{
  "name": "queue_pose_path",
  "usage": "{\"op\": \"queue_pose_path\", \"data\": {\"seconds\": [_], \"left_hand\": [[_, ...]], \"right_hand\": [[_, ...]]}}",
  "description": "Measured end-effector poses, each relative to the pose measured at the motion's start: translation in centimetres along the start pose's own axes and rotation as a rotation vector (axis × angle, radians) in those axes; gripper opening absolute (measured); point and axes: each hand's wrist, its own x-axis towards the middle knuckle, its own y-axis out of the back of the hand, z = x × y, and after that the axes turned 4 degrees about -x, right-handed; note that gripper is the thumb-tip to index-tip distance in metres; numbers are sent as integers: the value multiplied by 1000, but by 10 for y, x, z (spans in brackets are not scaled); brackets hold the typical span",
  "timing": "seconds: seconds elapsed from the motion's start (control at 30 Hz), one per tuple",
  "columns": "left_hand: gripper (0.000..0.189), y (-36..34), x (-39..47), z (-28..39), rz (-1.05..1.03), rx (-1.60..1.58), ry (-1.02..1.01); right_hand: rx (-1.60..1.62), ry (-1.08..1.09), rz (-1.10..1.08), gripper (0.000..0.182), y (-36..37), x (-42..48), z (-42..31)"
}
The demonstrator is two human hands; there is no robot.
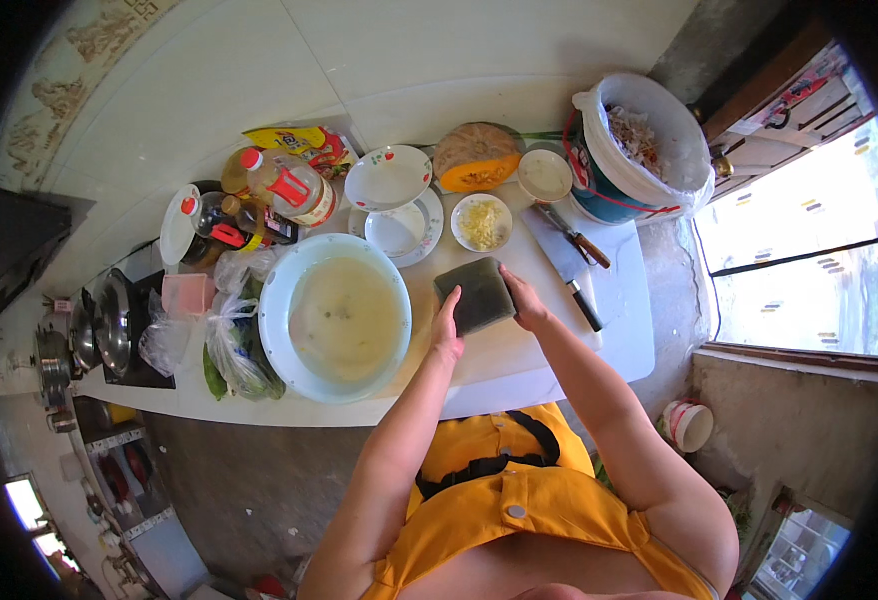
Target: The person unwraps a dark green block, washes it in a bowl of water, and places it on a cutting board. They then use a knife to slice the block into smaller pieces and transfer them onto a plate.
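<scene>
Between my two hands is a thick chunk of dark green gourd (476,296), which looks like winter melon with its rind up. My left hand (448,324) grips its left side, thumb along the rind. On the opposite side my right hand (523,298) presses against the edge. The chunk is over a pale cutting board (517,356); whether it touches the board I cannot tell. Just left stands a light blue basin (270,315) of cloudy water with small bits in it. To the right lie a cleaver (555,244) and a wooden-handled tool (577,238), perhaps a peeler, across its blade.
Behind the board are a bowl of chopped pale yellow pieces (481,223), a cut pumpkin (476,154), and stacked dishes (388,178). A lined waste bucket (611,187) stands at the back right. Oil and sauce bottles (289,187) and bagged vegetables (236,352) crowd the left.
</scene>
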Motion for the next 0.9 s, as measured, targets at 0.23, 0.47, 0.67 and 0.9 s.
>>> {"op": "queue_pose_path", "data": {"seconds": [0.23,0.47,0.67,0.9], "left_hand": [[65,16,17,-9,-40,-4,55],[70,2,8,0,-42,148,-73],[72,5,9,2,-60,178,-87],[75,4,11,2,-51,206,-120]], "right_hand": [[31,-27,-64,46,13,17,15],[30,-87,-149,54,25,23,26],[-64,-86,-276,63,26,24,16],[7,-186,-419,66,29,20,-3]]}}
